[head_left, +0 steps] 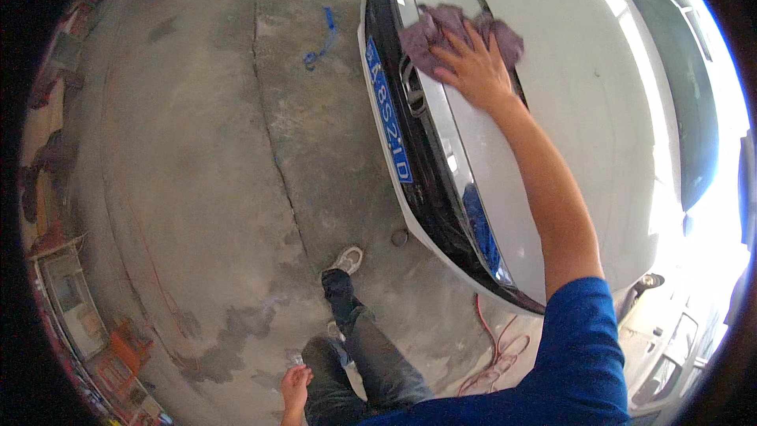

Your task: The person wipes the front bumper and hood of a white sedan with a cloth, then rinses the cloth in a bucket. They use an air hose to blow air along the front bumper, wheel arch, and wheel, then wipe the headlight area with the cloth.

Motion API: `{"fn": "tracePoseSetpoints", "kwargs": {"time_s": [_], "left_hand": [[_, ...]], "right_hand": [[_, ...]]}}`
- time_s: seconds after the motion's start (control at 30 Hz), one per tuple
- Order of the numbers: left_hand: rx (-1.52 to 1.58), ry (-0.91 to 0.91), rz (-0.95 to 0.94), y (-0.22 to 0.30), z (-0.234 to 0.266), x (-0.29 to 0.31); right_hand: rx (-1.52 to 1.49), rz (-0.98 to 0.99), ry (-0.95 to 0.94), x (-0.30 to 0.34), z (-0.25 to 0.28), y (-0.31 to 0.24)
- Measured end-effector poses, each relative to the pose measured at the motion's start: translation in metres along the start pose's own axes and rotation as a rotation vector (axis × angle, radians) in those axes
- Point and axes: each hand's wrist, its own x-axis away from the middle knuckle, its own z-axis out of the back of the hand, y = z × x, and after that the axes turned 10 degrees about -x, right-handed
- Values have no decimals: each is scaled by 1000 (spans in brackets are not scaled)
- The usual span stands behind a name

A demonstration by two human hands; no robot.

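My right hand (pixel 475 69) lies spread on a crumpled purple cloth (pixel 426 38), its fingers apart, pressing it onto the front of a white car's hood (pixel 583 102). The cloth covers part of the dark gap along the hood and reaches toward the grille. Below it on the car's nose are a chrome emblem (pixel 414 95) and a blue number plate (pixel 386 110). Down beside my thigh, my left hand (pixel 296 383) is closed with curled fingers. Something small and pale shows at its fingertips, too small to make out.
A blue strap (pixel 325 39) lies on the stained concrete floor (pixel 197 150). Red hose (pixel 505 355) coils by the car's near corner. Along the left wall stand an orange chair-like object (pixel 118 359) and shelving. Another vehicle (pixel 666 355) is at the lower right.
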Motion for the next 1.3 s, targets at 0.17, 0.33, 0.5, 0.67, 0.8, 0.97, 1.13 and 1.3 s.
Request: {"fn": "tracePoseSetpoints", "kwargs": {"time_s": [0.17,0.33,0.5,0.67,0.8,0.97,1.13,1.3], "left_hand": [[9,-61,-58,66,-5,-5],[-6,-164,-102,109,-21,-25],[-48,-26,-165,141,13,-53],[-11,-72,-81,226,39,-86],[-74,-107,-56,270,53,-111],[-105,-65,-30,335,87,-140],[-125,-70,-75,412,139,-187],[-191,-46,-75,479,148,-209]], "right_hand": [[-167,36,-150,51,18,-37],[-219,198,-503,323,63,-81],[-243,119,-672,422,83,-89],[-295,-118,-488,271,59,-115],[-263,-235,-369,141,37,-105],[-199,-353,-224,-3,18,-62],[-162,-388,-183,-118,-5,-11],[-151,-396,-177,-166,-19,15]]}}
